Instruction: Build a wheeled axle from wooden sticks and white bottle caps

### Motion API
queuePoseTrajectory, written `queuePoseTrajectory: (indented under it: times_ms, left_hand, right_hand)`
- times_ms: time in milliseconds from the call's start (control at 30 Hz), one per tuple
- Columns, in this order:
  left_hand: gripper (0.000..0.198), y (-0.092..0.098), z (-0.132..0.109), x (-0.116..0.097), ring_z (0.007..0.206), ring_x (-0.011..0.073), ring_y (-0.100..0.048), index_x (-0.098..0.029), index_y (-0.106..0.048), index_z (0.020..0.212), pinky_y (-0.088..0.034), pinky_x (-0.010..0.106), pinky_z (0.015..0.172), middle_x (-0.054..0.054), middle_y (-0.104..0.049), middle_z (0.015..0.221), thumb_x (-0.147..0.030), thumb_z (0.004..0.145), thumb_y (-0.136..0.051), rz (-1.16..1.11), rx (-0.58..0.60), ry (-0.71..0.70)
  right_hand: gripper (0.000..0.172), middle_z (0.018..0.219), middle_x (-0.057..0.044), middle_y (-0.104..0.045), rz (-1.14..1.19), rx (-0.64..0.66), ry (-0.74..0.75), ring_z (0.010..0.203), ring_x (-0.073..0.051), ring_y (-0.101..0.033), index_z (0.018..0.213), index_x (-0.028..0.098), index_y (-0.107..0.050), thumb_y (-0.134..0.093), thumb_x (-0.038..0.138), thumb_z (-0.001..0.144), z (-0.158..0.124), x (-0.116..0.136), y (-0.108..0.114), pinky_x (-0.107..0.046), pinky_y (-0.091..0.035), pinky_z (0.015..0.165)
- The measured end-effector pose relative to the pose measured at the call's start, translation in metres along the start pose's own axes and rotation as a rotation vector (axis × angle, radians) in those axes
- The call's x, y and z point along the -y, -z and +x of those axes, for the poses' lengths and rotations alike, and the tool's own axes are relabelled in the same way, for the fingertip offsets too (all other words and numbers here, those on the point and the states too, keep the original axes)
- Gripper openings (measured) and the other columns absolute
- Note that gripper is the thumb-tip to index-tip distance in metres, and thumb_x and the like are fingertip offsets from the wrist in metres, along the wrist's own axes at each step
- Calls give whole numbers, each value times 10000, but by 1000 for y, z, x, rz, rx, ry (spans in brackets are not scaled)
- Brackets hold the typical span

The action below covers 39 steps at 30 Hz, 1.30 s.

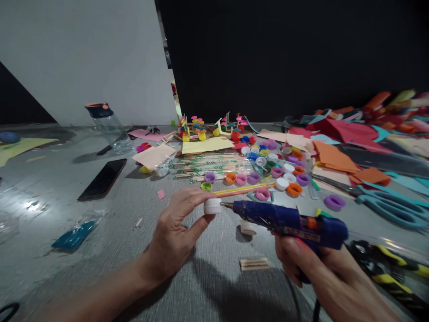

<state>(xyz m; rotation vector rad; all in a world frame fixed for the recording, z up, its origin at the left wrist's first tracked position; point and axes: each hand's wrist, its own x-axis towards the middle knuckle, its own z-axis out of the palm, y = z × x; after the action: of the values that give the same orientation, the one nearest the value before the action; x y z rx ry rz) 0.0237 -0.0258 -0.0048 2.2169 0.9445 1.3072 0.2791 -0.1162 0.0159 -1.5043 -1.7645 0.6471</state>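
My left hand [176, 232] pinches a white bottle cap [212, 206] between thumb and fingers, held above the grey table. My right hand [321, 268] grips a blue glue gun [288, 221], whose metal nozzle touches the right side of that cap. Another white cap [248, 227] sits on the table just below the gun. A short bundle of wooden sticks [254, 264] lies in front of it.
Several coloured bottle caps [264, 172], packets of wooden sticks [208, 167] and coloured paper sheets [335, 156] fill the table's middle and right. Teal scissors [389, 205] lie at right, a black phone [103, 179] and a clear bottle [110, 127] at left.
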Motion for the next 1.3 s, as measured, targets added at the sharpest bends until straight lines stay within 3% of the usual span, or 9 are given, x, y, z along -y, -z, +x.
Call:
queuePoseTrajectory:
  times_ms: [200, 367, 533, 833, 933, 1067, 1300]
  left_hand:
    - [264, 0, 2, 1, 1189, 239, -604, -293, -668, 1202, -466, 503, 1080, 50, -671, 1219, -220, 949, -670, -47, -24, 59]
    - [290, 1, 1, -1, 1165, 224, -608, -291, -653, 1214, -478, 475, 1058, 44, -680, 1195, -186, 944, -670, 18, -12, -4]
    - [274, 2, 3, -3, 1163, 208, -603, -263, -660, 1204, -466, 436, 1058, 41, -688, 1177, -166, 948, -664, 49, 2, -27]
    - [281, 1, 5, -5, 1144, 216, -606, -257, -663, 1198, -473, 446, 1036, 48, -695, 1148, -153, 937, -676, 59, 9, -85]
    - [288, 2, 4, -4, 1149, 231, -605, -267, -660, 1205, -477, 468, 1034, 53, -696, 1153, -167, 936, -679, 53, 1, -72]
    - [277, 4, 3, -4, 1148, 234, -609, -271, -663, 1201, -482, 468, 1031, 52, -694, 1154, -179, 940, -676, 51, -11, -49]
    - [288, 3, 3, -4, 1160, 228, -604, -282, -664, 1207, -469, 451, 1049, 42, -693, 1163, -183, 936, -680, 47, -15, -48]
  right_hand:
    - [527, 624, -12, -565, 38, 21, -106, 565, -170, -548, 648, 240, -566, -462, 620, 997, -4, -2, 0, -252, -516, 509]
    - [397, 645, -29, -651, 150, -81, -233, 609, -220, -622, 856, 270, -727, -576, 628, 940, -14, -10, -3, -303, -584, 543]
    - [437, 747, -64, -737, 85, -109, -193, 696, -263, -690, 786, 301, -754, -532, 643, 941, -18, -20, 1, -316, -615, 577]
    - [526, 573, -29, -620, -36, -54, -39, 514, -210, -568, 630, 284, -620, -444, 637, 979, -5, 3, 3, -310, -559, 521]
    - [516, 568, -28, -628, -10, -52, -93, 505, -214, -576, 641, 286, -642, -458, 637, 971, -7, -4, 3, -299, -534, 463]
    - [487, 628, -34, -689, 97, -7, -175, 573, -234, -643, 690, 283, -702, -506, 642, 953, -9, -18, 2, -309, -585, 525]
    - [459, 742, -48, -724, 114, -17, -165, 695, -243, -689, 794, 276, -713, -512, 659, 948, -11, -18, 3, -295, -607, 585]
